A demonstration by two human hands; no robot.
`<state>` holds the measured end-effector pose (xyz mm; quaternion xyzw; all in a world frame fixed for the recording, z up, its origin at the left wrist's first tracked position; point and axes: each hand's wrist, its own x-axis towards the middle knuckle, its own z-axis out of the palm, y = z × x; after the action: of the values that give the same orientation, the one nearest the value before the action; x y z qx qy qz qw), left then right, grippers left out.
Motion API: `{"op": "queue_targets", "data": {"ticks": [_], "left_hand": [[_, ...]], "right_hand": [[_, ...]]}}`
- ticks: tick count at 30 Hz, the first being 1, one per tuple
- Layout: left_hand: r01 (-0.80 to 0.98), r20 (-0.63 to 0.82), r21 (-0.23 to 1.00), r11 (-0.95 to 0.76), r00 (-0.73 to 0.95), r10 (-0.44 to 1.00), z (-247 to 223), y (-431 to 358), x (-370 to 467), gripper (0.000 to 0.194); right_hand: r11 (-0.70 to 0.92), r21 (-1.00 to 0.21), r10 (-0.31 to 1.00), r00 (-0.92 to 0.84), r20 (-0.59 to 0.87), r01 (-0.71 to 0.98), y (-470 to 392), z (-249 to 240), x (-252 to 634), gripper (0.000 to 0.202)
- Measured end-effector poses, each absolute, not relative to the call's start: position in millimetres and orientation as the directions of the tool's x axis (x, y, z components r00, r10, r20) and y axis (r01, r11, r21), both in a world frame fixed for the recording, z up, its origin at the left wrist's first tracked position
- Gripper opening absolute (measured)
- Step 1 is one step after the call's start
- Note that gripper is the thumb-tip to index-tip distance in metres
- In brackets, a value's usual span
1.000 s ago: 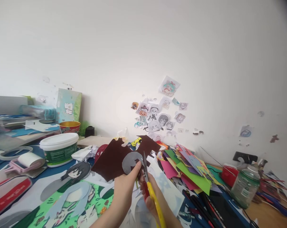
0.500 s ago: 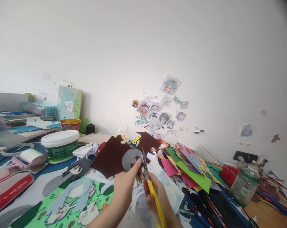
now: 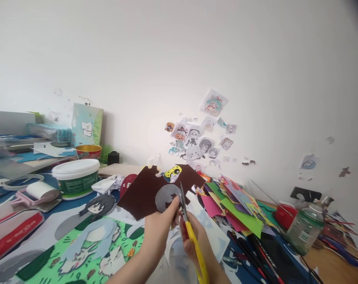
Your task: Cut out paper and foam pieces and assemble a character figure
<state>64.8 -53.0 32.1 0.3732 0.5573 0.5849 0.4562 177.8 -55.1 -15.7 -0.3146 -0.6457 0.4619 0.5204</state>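
Note:
My left hand [image 3: 158, 230] pinches a sheet of dark brown paper [image 3: 136, 195] and a grey rounded paper piece [image 3: 163, 198] with a jagged notch, the thumb pressing on the grey piece. In my right hand [image 3: 203, 241] is a pair of scissors [image 3: 194, 238] with yellow and red handles. Their blades point up and away from me, beside my left thumb at the right side of the grey piece. Whether the blades touch the paper, I cannot tell. My left fingers are partly hidden behind the paper.
Stacked coloured paper [image 3: 238, 209] and a glass jar [image 3: 306, 227] are at the right. To the left stand a white-lidded tub [image 3: 75, 179] and a lint roller [image 3: 41, 194], with a green painted sheet [image 3: 45, 266] nearer me. Drawings [image 3: 206, 146] hang on the wall.
The brown paper and grey piece have shifted slightly to the right with both hands and the scissors. The whole view has also moved a little. Both grips look the same.

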Motion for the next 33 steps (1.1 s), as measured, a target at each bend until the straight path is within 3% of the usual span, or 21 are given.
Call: {"op": "queue_targets", "data": {"ticks": [10, 13, 17, 22, 26, 33], "left_hand": [[-0.116, -0.083, 0.992, 0.049, -0.315, 0.945, 25.9, -49.7, 65.5, 0.044], [-0.138, -0.066, 0.99, 0.018, -0.355, 0.933, 22.0, -49.6, 66.3, 0.036], [-0.186, -0.034, 0.982, -0.041, -0.384, 0.923, 17.7, -49.6, 68.0, 0.028], [-0.182, -0.078, 0.983, 0.014, -0.349, 0.934, 17.5, -50.9, 68.4, 0.034], [-0.23, -0.143, 0.971, 0.072, -0.31, 0.94, 20.9, -51.7, 66.0, 0.037], [-0.215, -0.091, 0.976, 0.009, -0.376, 0.922, 22.0, -49.2, 62.6, 0.037]], "right_hand": [[0.411, -0.905, 0.849, -0.318, 0.423, -0.107, -37.6, -34.4, 174.8, 0.084], [0.449, -0.887, 0.845, -0.275, 0.459, -0.103, -34.1, -38.9, 172.5, 0.08], [0.428, -0.9, 0.869, -0.236, 0.436, -0.084, -29.9, -45.5, 168.9, 0.089], [0.455, -0.881, 0.851, -0.228, 0.473, -0.132, -36.5, -39.9, 167.9, 0.085], [0.486, -0.87, 0.831, -0.266, 0.489, -0.08, -42.3, -33.0, 170.8, 0.085], [0.428, -0.904, 0.861, -0.294, 0.415, -0.023, -50.6, -30.1, 170.2, 0.079]]}}
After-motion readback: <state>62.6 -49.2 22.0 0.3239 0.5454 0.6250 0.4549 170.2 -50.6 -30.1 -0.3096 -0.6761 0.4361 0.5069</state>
